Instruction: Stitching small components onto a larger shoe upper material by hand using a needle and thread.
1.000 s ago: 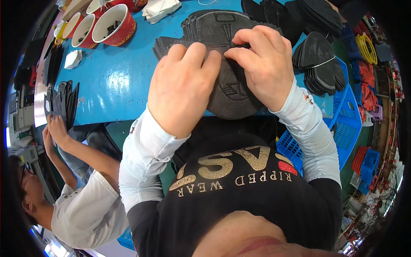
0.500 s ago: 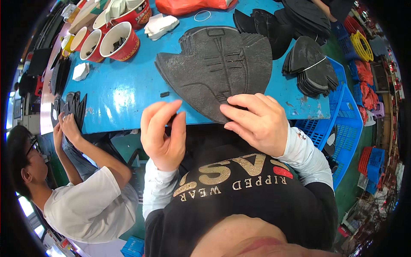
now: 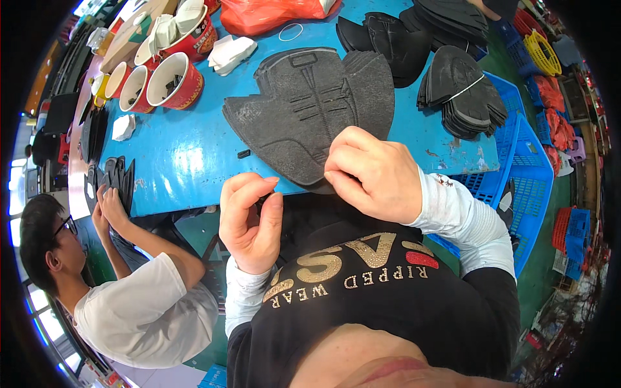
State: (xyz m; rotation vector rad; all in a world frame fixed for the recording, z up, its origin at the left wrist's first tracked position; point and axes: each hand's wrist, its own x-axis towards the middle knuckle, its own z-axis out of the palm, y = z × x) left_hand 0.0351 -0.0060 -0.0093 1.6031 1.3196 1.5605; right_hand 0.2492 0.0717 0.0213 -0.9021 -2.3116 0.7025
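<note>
1. The right hand (image 3: pixel 375 174) sits just right of the frame's centre, knuckles up and fingers curled, pinching the near edge of a large dark grey shoe piece (image 3: pixel 310 110) between thumb and fingertips.
2. That shoe piece lies flat on the blue table (image 3: pixel 187 155) in the upper middle of the frame, its lower edge hanging just past the table's near rim where the right hand grips it.
3. The left hand (image 3: pixel 249 223) is held up at the centre left, below the table's edge, palm turned toward the right hand, fingers bent and loosely together. A thin dark sliver seems to sit between thumb and forefinger, but it is too small to be sure the hand is gripping it.
4. Both forearms wear pale sleeves and come up from the lower edge.
5. Stacks of black shoe parts (image 3: pixel 462 90) lie at the upper right of the table, beside a blue crate (image 3: pixel 530 174).
6. Red bowls (image 3: pixel 174 81) stand at the upper left.
7. A second person (image 3: pixel 129 304) sits at the lower left, hands on a bundle of dark pieces (image 3: pixel 119 178).
</note>
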